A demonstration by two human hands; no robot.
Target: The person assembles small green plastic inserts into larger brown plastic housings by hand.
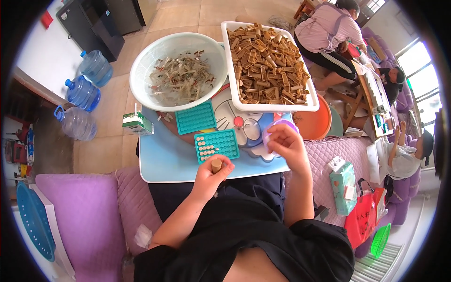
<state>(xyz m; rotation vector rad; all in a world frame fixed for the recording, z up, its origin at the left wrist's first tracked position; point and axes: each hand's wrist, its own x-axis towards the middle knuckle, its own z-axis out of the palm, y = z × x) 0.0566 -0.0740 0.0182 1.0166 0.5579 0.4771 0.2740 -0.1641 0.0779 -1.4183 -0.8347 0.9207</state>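
A small brown cylinder (216,165) sits between the thumb and fingers of the left grip (209,176), held firmly. Just beyond that grip, a teal tray (227,140) bears pale discs (203,153) on the blue worktop (164,162). The right grip (287,145) is at a purple dish (288,123); whether it grasps anything cannot be told.

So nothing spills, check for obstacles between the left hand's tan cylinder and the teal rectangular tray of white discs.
Nothing visible; the left hand holds the cylinder by the near edge of the teal tray.
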